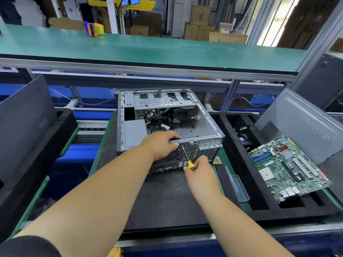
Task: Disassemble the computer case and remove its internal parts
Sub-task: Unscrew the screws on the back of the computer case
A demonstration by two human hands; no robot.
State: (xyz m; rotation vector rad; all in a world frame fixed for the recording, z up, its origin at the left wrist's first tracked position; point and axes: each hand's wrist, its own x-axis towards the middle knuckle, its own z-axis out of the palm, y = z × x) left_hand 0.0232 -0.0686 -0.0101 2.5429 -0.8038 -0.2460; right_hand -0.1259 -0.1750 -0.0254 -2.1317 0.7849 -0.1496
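An open grey computer case (202,115) lies on its side on a black mat, its rear panel facing me. Inside it sit a grey power supply (134,133) and a tangle of black cables (159,117). My left hand (161,143) grips the top edge of the rear panel above the fan grille. My right hand (199,168) pinches a screwdriver with a yellow and black handle (190,164); its shaft slants up to the rear panel's upper edge. A green motherboard (289,167) lies off to the right, outside the case.
A black foam tray (259,204) to the right holds the motherboard, a small fan (244,139) and a clear plastic box (238,188). A grey side panel (304,123) leans at the right, a dark panel (24,123) at the left. A green shelf (148,51) runs overhead.
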